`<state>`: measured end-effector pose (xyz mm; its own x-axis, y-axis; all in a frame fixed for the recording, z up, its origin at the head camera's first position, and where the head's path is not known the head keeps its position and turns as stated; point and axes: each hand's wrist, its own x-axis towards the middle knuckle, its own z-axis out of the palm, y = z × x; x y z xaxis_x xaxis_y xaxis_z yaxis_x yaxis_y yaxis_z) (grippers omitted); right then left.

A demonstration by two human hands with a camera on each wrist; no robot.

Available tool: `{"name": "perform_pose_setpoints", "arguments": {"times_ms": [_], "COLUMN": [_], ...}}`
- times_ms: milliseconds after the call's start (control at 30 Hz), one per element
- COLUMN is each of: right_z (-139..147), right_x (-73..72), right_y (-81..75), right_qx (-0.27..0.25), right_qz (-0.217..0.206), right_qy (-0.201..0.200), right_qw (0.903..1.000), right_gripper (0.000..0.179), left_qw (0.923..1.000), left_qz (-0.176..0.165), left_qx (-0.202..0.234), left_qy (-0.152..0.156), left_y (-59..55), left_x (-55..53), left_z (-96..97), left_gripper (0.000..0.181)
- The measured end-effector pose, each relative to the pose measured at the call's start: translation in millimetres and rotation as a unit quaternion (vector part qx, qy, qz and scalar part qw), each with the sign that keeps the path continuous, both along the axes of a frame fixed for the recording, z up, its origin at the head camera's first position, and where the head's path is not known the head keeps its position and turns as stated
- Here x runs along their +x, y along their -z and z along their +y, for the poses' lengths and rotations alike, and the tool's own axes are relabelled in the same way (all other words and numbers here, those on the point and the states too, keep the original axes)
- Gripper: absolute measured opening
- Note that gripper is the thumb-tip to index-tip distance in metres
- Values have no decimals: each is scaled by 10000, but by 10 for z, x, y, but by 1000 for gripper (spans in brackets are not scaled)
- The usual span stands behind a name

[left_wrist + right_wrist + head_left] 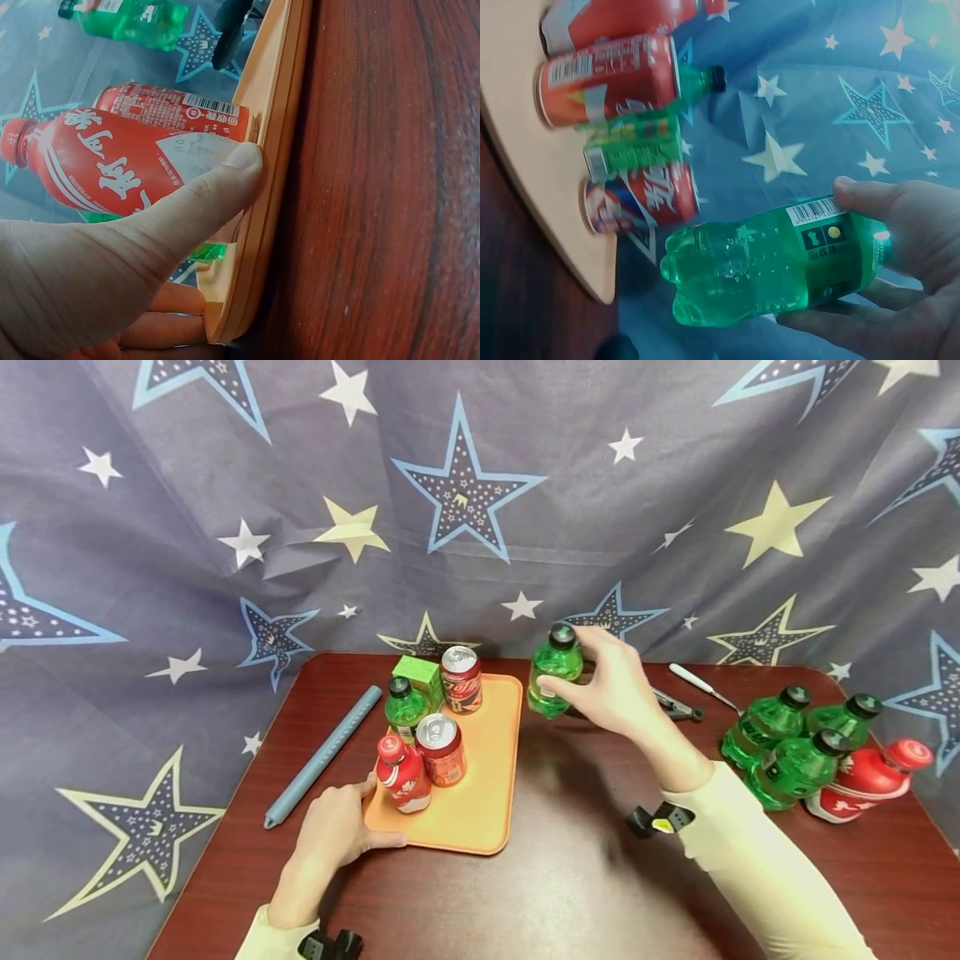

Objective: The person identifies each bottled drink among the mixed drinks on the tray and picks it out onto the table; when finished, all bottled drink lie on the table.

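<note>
In the head view my right hand [615, 685] holds a green soda bottle [553, 681], black cap up, just beyond the right edge of the orange tray [480, 802]. In the right wrist view, the thumb and fingers wrap the labelled part of the bottle and its base stays uncovered. My left hand [337, 827] grips the tray's near left corner, thumb [217, 180] along the rim beside a red bottle [405, 777]. Also on the tray are a red can [442, 756], a darker red can [462, 681], another green bottle [405, 710] and a green carton [422, 675].
Several green bottles [795, 768] and a red bottle [862, 789] crowd the table's right side. Tongs [678, 706] and a white-handled tool [697, 681] lie at the back. A blue-grey bar [324, 756] lies left of the tray. A starry curtain [570, 510] hangs behind.
</note>
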<state>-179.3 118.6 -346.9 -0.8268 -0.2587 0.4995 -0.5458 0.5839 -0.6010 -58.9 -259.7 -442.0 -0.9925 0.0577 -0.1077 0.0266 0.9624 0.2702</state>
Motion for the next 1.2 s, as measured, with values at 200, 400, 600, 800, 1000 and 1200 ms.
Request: {"name": "perform_pose_setpoints", "arguments": {"times_ms": [200, 400, 600, 800, 1000, 1200], "right_z": [301, 589, 849, 1039, 1212, 1329], "right_x": [-2, 10, 39, 102, 132, 181], "right_y": [-8, -13, 4, 56, 151, 228], "right_qx": [120, 247, 282, 385, 482, 558], "right_qz": [99, 263, 247, 26, 4, -17], "right_qy": [512, 972, 1183, 1429, 1695, 1953], "right_qw": [9986, 9946, 9923, 9890, 9844, 9791], "right_gripper": [52, 51, 47, 47, 48, 52], "left_qw": [10000, 9999, 9999, 9999, 9998, 9999], "left_qz": [40, 91, 127, 88, 146, 107], "left_qx": [-13, 44, 80, 93, 118, 116], "left_qy": [10, -3, -10, -29, -28, -49], "left_y": [-1, 3, 14, 4, 8, 22], "left_x": [5, 14, 15, 15, 11, 15], "left_z": [8, 7, 2, -3, -11, -13], "left_gripper": [109, 109, 110, 109, 109, 109]}}
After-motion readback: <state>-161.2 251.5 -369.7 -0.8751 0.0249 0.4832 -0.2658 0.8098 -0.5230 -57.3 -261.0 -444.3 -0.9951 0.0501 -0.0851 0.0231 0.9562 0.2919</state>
